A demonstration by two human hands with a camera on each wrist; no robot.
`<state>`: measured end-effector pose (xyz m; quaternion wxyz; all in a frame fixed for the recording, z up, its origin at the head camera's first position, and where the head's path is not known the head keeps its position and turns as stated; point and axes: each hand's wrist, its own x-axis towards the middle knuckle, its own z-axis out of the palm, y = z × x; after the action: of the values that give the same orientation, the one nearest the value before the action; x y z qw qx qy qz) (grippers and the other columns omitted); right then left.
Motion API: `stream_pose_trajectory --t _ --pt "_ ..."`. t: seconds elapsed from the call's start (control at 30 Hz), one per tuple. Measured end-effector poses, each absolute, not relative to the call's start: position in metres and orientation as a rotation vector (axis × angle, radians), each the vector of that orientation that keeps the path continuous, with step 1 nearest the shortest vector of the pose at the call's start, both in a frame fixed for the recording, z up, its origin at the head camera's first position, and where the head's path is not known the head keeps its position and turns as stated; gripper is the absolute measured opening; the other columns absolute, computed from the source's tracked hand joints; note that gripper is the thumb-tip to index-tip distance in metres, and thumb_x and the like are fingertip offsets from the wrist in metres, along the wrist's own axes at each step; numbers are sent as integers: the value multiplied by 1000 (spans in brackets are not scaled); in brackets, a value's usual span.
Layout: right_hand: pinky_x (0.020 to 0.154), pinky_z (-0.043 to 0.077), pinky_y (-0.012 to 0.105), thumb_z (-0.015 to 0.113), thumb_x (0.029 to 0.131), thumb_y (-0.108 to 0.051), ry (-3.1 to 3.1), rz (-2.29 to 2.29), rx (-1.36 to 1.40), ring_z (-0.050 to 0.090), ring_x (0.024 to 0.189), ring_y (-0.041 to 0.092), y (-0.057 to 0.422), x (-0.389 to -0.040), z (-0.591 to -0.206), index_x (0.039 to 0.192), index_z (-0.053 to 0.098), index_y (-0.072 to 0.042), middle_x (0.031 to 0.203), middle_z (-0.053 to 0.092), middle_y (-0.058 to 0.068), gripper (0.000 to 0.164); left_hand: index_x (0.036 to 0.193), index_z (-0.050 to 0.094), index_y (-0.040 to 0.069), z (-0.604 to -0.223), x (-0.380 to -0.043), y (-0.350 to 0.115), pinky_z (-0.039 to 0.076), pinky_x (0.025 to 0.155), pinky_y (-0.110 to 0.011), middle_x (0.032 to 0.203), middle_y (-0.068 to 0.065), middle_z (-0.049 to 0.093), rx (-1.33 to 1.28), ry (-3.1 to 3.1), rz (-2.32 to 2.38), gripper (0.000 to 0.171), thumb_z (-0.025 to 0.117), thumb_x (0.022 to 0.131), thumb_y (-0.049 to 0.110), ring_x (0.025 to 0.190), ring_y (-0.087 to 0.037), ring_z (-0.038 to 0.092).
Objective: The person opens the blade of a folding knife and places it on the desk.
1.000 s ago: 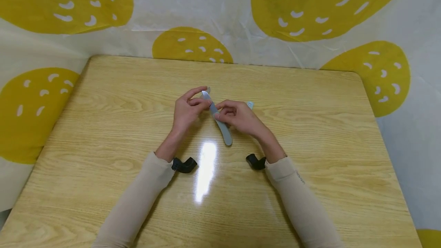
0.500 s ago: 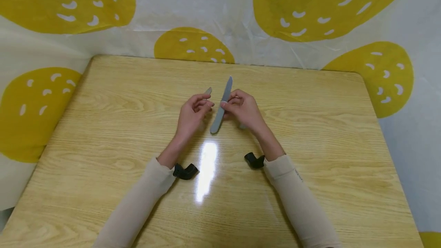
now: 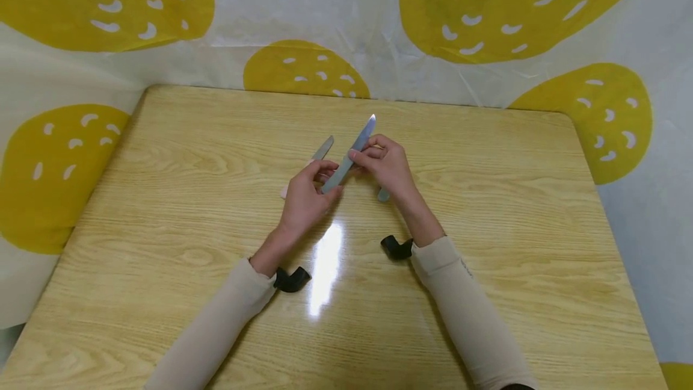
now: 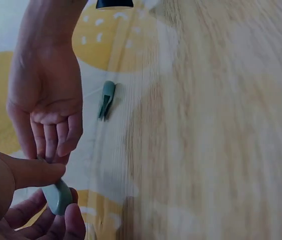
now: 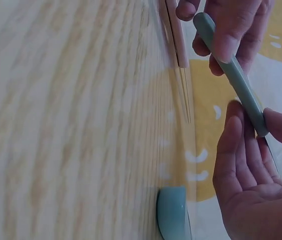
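A table knife (image 3: 338,177) with a grey-green handle and a shiny blade is held over the table, tip pointing away and to the right. My right hand (image 3: 392,167) pinches it where handle and blade meet, thumb on top. Around the handle's rear part, my left hand (image 3: 306,200) has its thumb on one side and fingers on the other. In the right wrist view the handle (image 5: 236,77) runs between both hands. Beside the left hand lies a second knife (image 3: 323,148) with a pink handle (image 5: 177,35), partly hidden by that hand.
Under the right hand a green-handled utensil (image 3: 383,195) lies on the wooden table (image 3: 487,209), mostly hidden from above. Its dark slot shows in the left wrist view. Black wrist cameras (image 3: 293,280) stick out from both cuffs. A white and yellow patterned cloth (image 3: 303,5) hangs behind.
The knife turned from tip leftward to tip rightward in my right hand. My left hand let go of the blade, then moved nearer and took the handle, uncovering more of the pink-handled knife.
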<state>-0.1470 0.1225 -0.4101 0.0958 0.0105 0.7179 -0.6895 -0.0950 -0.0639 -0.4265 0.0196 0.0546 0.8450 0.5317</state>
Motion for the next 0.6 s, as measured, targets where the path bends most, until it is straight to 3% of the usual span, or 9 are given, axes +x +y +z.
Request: stream_pose_trajectory --t 0.17,0.43,0.6 --pt "75 62 33 70 98 -4 2163 -2096 67 72 73 13 123 -151 -407 116 60 4 81 70 -4 22 125 69 2 -425 -93 -63 52 71 -25 113 -14 72 159 2654 1623 35 77 91 3 100 -28 69" --pt "82 63 36 68 97 4 2283 -2037 28 73 78 25 130 -160 -411 147 49 -2 87 68 5 54 122 71 4 -424 -90 -65 51 69 -27 105 -12 74 152 2713 1513 30 77 92 6 90 -23 68" --pt "78 58 26 70 97 -2 2431 -1850 7 70 86 24 132 -162 -412 145 56 -1 101 70 18 49 119 73 4 -422 -89 -66 52 72 -33 102 -10 70 172 2796 1379 29 78 91 8 85 -22 64"
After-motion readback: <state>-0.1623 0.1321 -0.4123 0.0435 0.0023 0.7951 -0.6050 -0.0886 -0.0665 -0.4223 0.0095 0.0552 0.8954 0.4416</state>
